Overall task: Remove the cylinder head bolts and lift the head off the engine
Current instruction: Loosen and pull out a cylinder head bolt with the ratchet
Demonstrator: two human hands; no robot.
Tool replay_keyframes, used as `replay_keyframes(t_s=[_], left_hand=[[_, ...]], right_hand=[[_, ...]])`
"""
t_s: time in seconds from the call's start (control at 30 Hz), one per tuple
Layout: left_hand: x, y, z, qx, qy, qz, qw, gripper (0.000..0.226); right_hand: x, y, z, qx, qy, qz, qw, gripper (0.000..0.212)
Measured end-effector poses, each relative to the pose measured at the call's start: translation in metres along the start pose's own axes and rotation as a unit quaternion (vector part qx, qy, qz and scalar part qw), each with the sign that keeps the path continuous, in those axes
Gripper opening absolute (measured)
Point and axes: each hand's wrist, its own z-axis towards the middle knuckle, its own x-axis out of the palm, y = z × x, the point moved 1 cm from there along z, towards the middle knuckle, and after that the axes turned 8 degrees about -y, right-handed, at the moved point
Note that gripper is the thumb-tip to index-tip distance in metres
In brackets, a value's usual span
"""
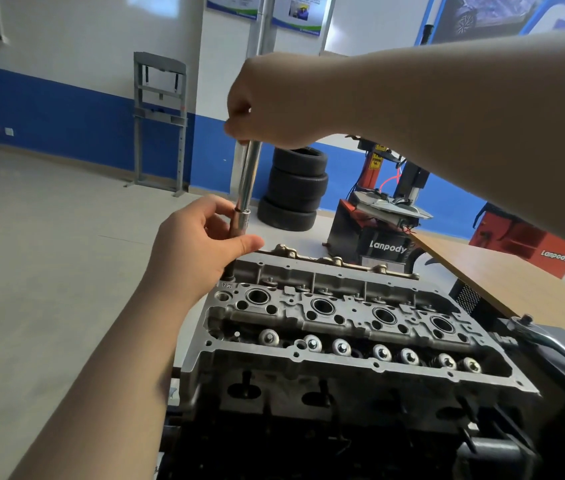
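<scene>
**At the engine stand: cylinder head with extension tool, both hands engaged**

On top of the dark engine block sits the cylinder head, uncovered, showing four round plug wells along its middle and a row of valve spring caps on the near side.

Item 1. Long chrome extension bar, standing nearly upright over the far left corner of the head. Its lower socket end passes behind the left hand; the tip's seating is hidden.

Item 2. Left hand, fingers and thumb curled round the lower part of the bar, just above the head's corner.

Item 3. Right hand, fingers closed around the bar's top end, wrist bent downward.

Item 4. Ratchet handle, lying on the dark surface at the head's right end, untouched.

Background: wooden counter, stacked tyres, red tyre machine, grey press frame, on a pale floor.
</scene>
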Motion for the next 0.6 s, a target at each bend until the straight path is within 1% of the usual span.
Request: replay_keyframes(t_s=[0.03, 0.07, 0.13, 0.17, 0.2, 0.23, 0.27, 0.33, 0.37, 0.4, 0.43, 0.47, 0.5, 0.53, 0.6], left_hand=[[0.001, 0.000, 0.000, -0.007, 0.020, -0.034, 0.999, 0.025], [0.000, 0.000, 0.000, -0.026, 0.047, -0.090, 0.994, 0.020], [-0.003, 0.001, 0.001, -0.064, 0.083, -0.178, 0.978, 0.017], [-0.006, 0.002, 0.002, -0.063, 0.081, -0.186, 0.977, 0.019], [-0.008, 0.002, 0.003, -0.055, 0.068, -0.176, 0.981, 0.019], [-0.008, 0.001, 0.003, -0.043, 0.046, -0.153, 0.986, 0.020], [-0.007, 0.001, 0.003, -0.032, 0.019, -0.121, 0.992, 0.023], [-0.006, -0.003, 0.000, -0.015, -0.024, -0.056, 0.998, 0.031], [-0.005, -0.005, -0.001, -0.012, -0.023, -0.041, 0.999, 0.033], [-0.004, -0.006, -0.001, -0.018, -0.005, -0.049, 0.999, 0.032], [-0.004, -0.006, -0.002, -0.031, 0.022, -0.083, 0.996, 0.028], [-0.004, -0.006, -0.002, -0.044, 0.052, -0.121, 0.990, 0.020], [-0.004, -0.005, -0.002, -0.052, 0.072, -0.150, 0.985, 0.015], [-0.005, -0.004, -0.001, -0.053, 0.081, -0.160, 0.982, 0.017], [-0.007, -0.001, 0.001, -0.052, 0.069, -0.149, 0.985, 0.019]], right_hand=[[-0.001, -0.002, 0.000, -0.006, 0.008, 0.021, 1.000, 0.025], [-0.004, -0.003, -0.002, -0.007, 0.018, 0.065, 0.998, 0.018], [-0.007, -0.004, -0.007, -0.022, 0.035, 0.125, 0.991, 0.032], [-0.007, -0.005, -0.008, -0.024, 0.034, 0.144, 0.989, 0.034], [-0.006, -0.004, -0.008, -0.018, 0.027, 0.153, 0.988, 0.029], [-0.005, -0.004, -0.008, -0.010, 0.026, 0.152, 0.988, 0.019], [-0.002, -0.003, -0.006, 0.004, 0.025, 0.136, 0.990, 0.017], [0.003, -0.003, -0.001, 0.026, 0.019, 0.069, 0.997, 0.038], [0.004, -0.002, 0.000, 0.029, 0.016, 0.062, 0.998, 0.038], [0.003, -0.001, 0.000, 0.033, 0.017, 0.079, 0.996, 0.028], [0.002, 0.000, -0.003, 0.036, 0.028, 0.109, 0.993, 0.014], [0.000, -0.001, -0.005, 0.038, 0.032, 0.135, 0.990, 0.009], [-0.002, -0.002, -0.006, 0.032, 0.031, 0.145, 0.988, 0.022], [-0.004, -0.003, -0.008, 0.026, 0.030, 0.147, 0.988, 0.031], [-0.006, -0.003, -0.010, 0.030, 0.024, 0.172, 0.984, 0.034]])
